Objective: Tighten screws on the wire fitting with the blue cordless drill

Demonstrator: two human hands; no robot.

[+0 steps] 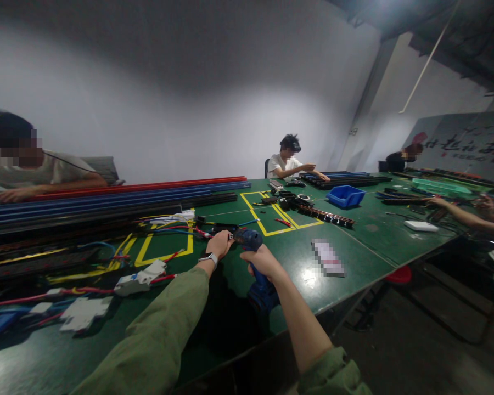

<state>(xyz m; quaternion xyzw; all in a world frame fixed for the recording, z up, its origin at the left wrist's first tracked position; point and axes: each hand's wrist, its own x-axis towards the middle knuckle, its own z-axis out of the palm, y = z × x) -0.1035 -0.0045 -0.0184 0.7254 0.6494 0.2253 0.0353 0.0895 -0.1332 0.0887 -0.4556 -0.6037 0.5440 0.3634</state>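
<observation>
My right hand (264, 261) is wrapped round the grip of a blue cordless drill (263, 293), whose nose points left. Just ahead of the nose, my left hand (220, 244), with a watch (209, 259) on the wrist, has its fingers closed at the end of a dark part. What exactly they pinch is too small to make out. A black part (222, 227) with red and blue wires lies right beyond those fingers. White circuit breakers (142, 278) joined to red cable rest on the green table (288, 299) to the left.
Long red, blue and black rails (156, 192) stretch along the far left side. A blue bin (346, 196), a black strip (327, 216) and a pale flat box (327, 257) lie to the right. Several co-workers sit around the table, one person (288, 159) opposite. A red stool (398, 275) stands below the edge.
</observation>
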